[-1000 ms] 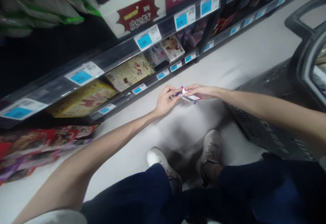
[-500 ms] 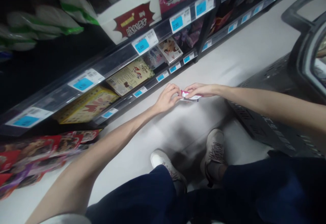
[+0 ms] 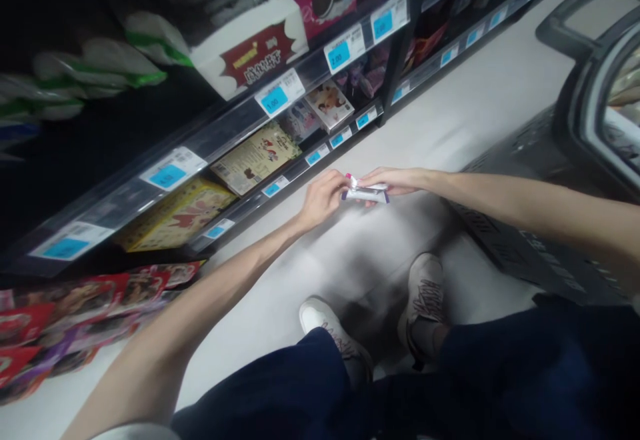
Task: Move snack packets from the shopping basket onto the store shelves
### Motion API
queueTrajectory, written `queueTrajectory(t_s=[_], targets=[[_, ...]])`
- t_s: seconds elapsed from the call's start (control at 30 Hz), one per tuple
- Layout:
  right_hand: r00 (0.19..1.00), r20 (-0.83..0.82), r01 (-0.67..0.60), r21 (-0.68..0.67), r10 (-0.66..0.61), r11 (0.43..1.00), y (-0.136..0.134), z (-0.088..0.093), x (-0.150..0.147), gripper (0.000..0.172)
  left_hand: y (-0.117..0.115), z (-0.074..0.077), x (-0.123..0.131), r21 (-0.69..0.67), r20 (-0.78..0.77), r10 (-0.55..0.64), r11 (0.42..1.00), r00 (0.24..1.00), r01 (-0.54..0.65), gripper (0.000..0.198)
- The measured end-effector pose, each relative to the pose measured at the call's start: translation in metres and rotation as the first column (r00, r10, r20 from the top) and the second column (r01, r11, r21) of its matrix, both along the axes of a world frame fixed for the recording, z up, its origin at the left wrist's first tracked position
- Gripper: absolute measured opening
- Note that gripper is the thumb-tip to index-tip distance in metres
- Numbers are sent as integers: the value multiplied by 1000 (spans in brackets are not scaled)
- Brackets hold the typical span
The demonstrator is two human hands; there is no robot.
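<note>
Over the floor in front of my legs, my right hand (image 3: 397, 180) holds a small whitish packet (image 3: 367, 194) with dark purple ends, its fingers underneath and thumb on top. My left hand (image 3: 321, 197) is closed at the packet's left end, its fingertips pinched there. A bit of pink and crumpled white shows between the hands on top of the packet. Print on the packet is too blurred to read.
Shelves with price tags (image 3: 279, 93) run along the left, holding a white display box (image 3: 257, 50), a yellow box (image 3: 175, 217) and a flat beige box (image 3: 257, 158). Red snack bags (image 3: 85, 300) lie at lower left. A grey basket (image 3: 525, 153) with a handle stands at right.
The packet has turned, so more of its pale face and purple edge shows. My left hand has shifted slightly left and down. The view has moved a little.
</note>
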State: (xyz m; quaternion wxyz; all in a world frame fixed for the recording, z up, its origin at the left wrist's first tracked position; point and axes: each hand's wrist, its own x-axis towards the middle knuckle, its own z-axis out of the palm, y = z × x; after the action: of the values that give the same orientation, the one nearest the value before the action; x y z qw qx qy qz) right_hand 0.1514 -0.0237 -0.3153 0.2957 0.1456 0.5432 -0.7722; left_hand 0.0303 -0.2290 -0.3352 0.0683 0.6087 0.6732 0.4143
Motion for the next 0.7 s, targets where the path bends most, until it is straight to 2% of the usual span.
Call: queueTrajectory(t_s=[0.17, 0.3, 0.47, 0.57, 0.7], targets=[[1000, -7, -28, -25, 28, 999, 2, 1, -1, 30, 0, 7, 12, 69, 110, 85, 993, 990, -93, 21], [999, -20, -32, -40, 31, 999, 2, 8, -3, 28, -3, 12, 16, 138, 62, 110, 983, 992, -118, 21], [999, -46, -3, -58, 0, 998, 3, 14, -9, 26, -2, 13, 10, 201, -10, 167, 966, 986, -162, 25], [998, -61, 13, -64, -16, 998, 5, 15, -10, 25, -2, 13, 3, 234, -61, 148, 964, 987, -130, 24], [998, -57, -6, -57, 3, 998, 8, 12, -8, 25, -2, 12, -5, 200, -151, 67, 979, 986, -36, 24]])
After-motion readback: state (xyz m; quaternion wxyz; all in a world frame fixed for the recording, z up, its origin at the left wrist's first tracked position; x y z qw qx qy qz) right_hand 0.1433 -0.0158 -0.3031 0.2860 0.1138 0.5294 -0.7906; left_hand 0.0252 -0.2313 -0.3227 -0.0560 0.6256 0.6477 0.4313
